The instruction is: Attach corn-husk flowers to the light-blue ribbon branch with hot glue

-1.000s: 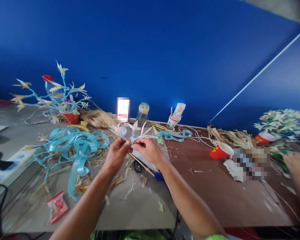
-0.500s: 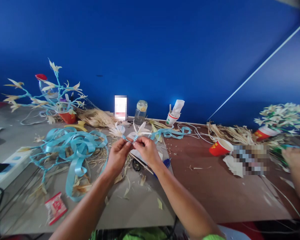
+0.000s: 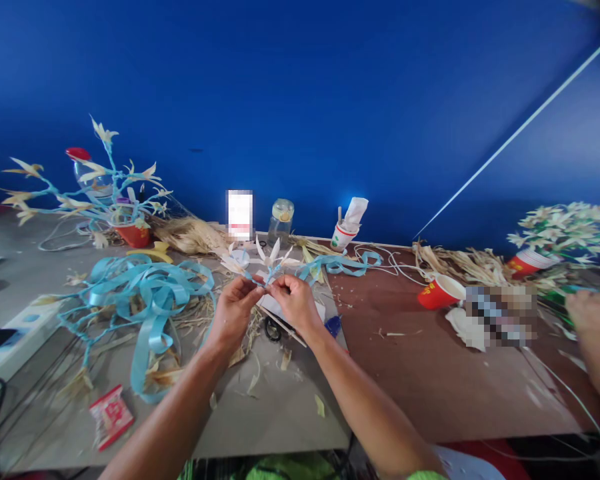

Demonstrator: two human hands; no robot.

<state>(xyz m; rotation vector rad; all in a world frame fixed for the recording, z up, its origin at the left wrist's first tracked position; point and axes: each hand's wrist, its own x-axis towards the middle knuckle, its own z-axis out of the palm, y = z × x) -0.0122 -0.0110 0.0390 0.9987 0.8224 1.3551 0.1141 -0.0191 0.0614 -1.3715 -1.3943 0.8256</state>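
My left hand point(image 3: 237, 308) pinches the blue-wrapped stem of a pale husk flower point(image 3: 235, 260). Close beside it, my right hand point(image 3: 296, 303) pinches the blue stem of a second husk flower point(image 3: 275, 257), whose petals point up. The fingertips of both hands nearly meet, and they cover the place where the stems come together. Left of my hands, a loose heap of light blue ribbon point(image 3: 153, 287) lies on the grey table point(image 3: 280, 427). Blue-wrapped branches with dry flowers point(image 3: 77, 380) lie at the heap's edge.
A blue-stemmed flower arrangement stands in a red cup point(image 3: 133, 235) at the back left. Behind my hands are a glass jar point(image 3: 281, 223) and a lit screen point(image 3: 240, 215). To the right are a red paper cup point(image 3: 440, 291) and another person's hand point(image 3: 595, 327). A power strip point(image 3: 17, 340) lies left.
The right-hand flower has turned slightly, its petals now more upright and spread. Both hands stay pinched in nearly the same place. The view has shifted a little.
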